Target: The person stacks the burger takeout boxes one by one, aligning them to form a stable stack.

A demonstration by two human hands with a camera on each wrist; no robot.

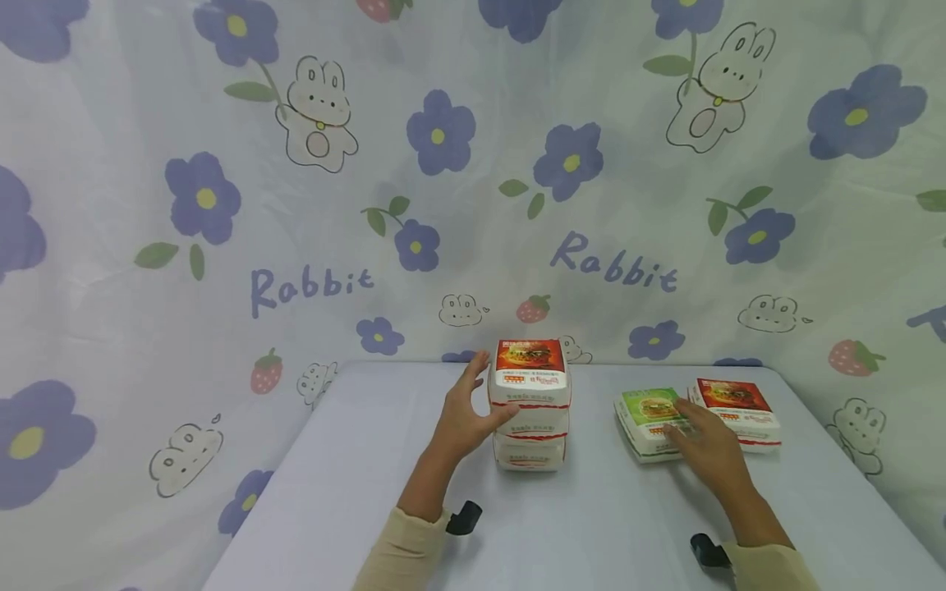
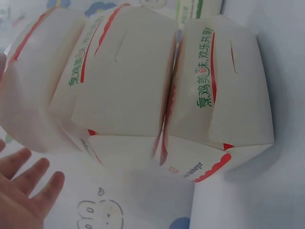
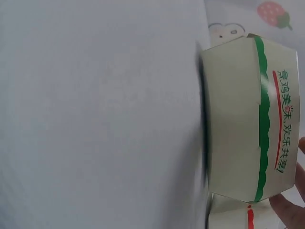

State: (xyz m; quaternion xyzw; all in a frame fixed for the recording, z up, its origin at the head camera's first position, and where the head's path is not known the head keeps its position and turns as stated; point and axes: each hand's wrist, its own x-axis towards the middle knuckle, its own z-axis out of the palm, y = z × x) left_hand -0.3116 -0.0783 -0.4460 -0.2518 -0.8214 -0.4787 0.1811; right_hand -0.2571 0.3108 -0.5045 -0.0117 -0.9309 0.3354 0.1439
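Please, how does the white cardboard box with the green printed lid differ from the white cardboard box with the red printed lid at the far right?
The white cardboard box with the green printed lid has green trim; the white cardboard box with the red printed lid has red trim. The green-lidded box is nearer the stack of boxes; the red-lidded one is farther right. Both show a burger picture on top.

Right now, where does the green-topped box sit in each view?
Head: green-topped box, right of centre, low.
Left wrist: apparently just a cropped sliver at the top edge.
Right wrist: large, on the right side.
Shared landmark: the rabbit-print backdrop.
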